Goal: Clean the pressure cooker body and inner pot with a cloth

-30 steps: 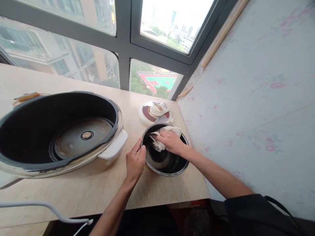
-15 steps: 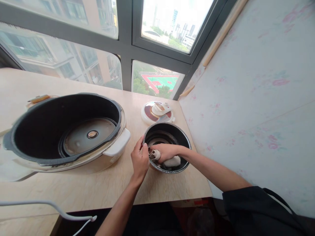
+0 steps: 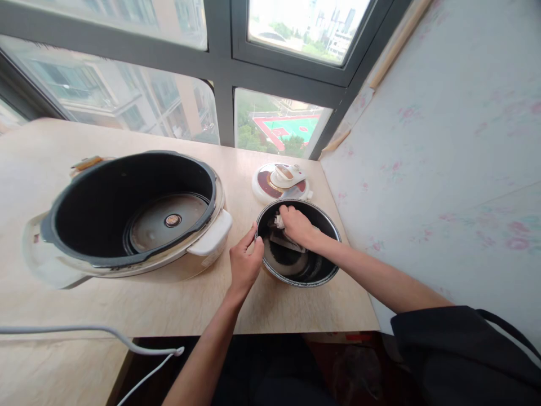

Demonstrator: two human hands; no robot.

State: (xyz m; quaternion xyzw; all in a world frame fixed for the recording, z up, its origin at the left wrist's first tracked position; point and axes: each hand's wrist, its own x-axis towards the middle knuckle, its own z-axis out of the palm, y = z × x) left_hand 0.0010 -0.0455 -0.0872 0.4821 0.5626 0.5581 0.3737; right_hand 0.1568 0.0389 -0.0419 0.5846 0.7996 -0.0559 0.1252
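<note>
A dark inner pot (image 3: 313,276) with a pale rim stands on the countertop near its right end. My left hand (image 3: 246,258) grips the pot's left rim, thumb and fingers on either side of it. Inside the pot, my right hand (image 3: 297,225) is closed around a whitish cloth (image 3: 279,221) at the far-left part of the inner wall. Most of the cloth is hidden under the hand. The pot's bottom shows greyish, shiny patches.
Left of the pot sits a large pressure cooker body (image 3: 131,208), uncovered, with white side handles. Its white and brown lid (image 3: 282,181) lies behind the pot. A grey cord (image 3: 97,332) crosses the front left. A papered wall (image 3: 443,169) bounds the right; windows stand behind.
My right hand has moved with the cloth from the pot's near-left bottom up toward its far side. The left hand stays on the rim. The view has shifted slightly.
</note>
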